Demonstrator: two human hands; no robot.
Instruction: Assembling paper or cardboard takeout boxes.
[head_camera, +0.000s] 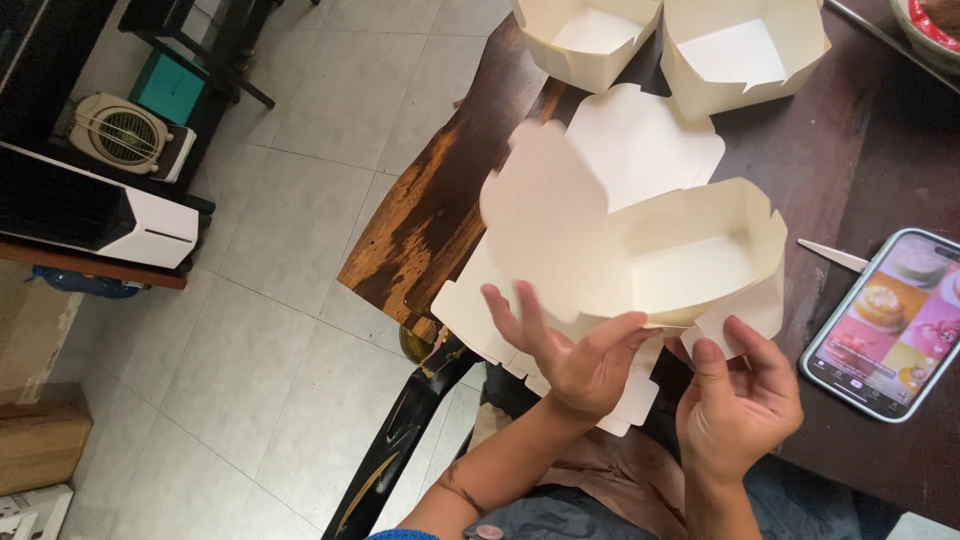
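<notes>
A half-folded cream paper box (690, 265) sits above the table edge, flaps open, with two finished cream boxes (590, 35) (745, 50) at the far end; a phone (885, 325) lies right, screen showing pink and orange cake pictures

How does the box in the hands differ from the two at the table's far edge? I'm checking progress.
The held box is tilted and off the table, its flaps spread; the far boxes stand upright on the table. Both hands, left and right, grip the held box; nobody touches the far ones. All are cream cardboard, open-topped.
</notes>
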